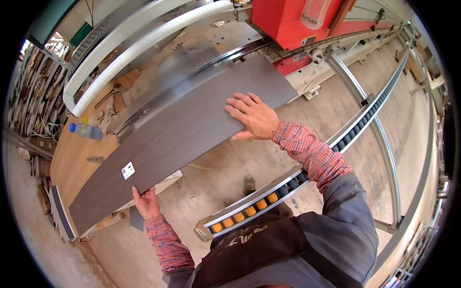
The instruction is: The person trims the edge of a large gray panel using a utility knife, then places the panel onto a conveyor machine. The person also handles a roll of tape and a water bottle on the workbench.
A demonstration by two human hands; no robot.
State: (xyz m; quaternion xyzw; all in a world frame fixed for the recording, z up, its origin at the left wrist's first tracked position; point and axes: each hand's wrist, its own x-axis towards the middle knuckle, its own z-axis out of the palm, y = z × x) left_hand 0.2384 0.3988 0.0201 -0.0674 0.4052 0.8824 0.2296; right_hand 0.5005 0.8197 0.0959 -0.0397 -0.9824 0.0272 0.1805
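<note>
A long dark brown panel (192, 125) lies across the machine bed, slanting from the lower left to the upper right. Near its left end it bears a white label (127, 170). My left hand (147, 204) grips the near edge close to that label, thumb at the top face and the other fingers partly hidden at the edge. Farther right, my right hand (254, 117) rests flat on the panel's top face, fingers stretched out and the thumb by the near edge.
A roller rail (259, 204) with orange and black rollers runs between me and the panel. Behind the panel stand a red machine housing (283, 21) and a curved white guard bar (144, 43). A plastic bottle (89, 131) lies on the wooden board (72, 158) at left.
</note>
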